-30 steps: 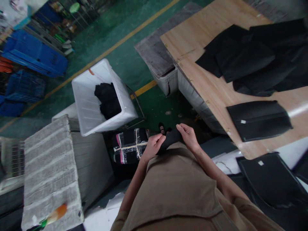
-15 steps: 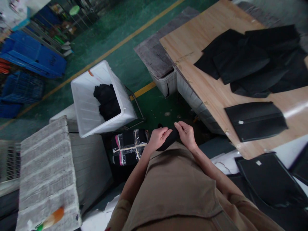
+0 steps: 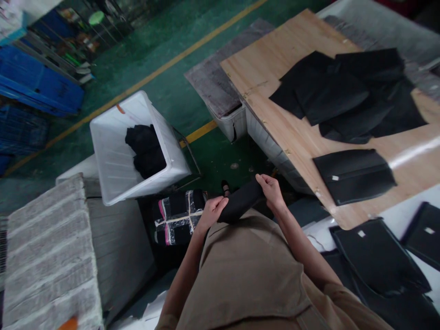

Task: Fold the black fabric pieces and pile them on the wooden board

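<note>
- The lower edge of the black cloth (image 3: 240, 201) is being partly hidden by the brown apron (image 3: 250, 270), and its ends are being covered by the fingers.
- An orange object (image 3: 68, 324) is being cut off by the bottom edge of the view, so what it is cannot be told; the blue crates (image 3: 37, 75) are being cropped at the left and blurred.
- A shoe (image 3: 225, 185) is being partly covered by the cloth.
- The cloth is being held just in front of the apron, one end being pinched between thumb and curled fingers by the left hand (image 3: 212, 213), the other by the right hand (image 3: 272, 191).
- It is being stretched into a plain, dark, slanting strip, its right end being raised higher in view; its details are being lost in the darkness.
- Crumpled black fabric (image 3: 146, 151) is being held in the white bin (image 3: 110, 156), against one side.
- A grey bin (image 3: 233, 123) is being covered by a board (image 3: 228, 68), its contents being hidden.
- Loose black pieces (image 3: 340, 91) are being supported by the wooden bench (image 3: 254, 68).
</note>
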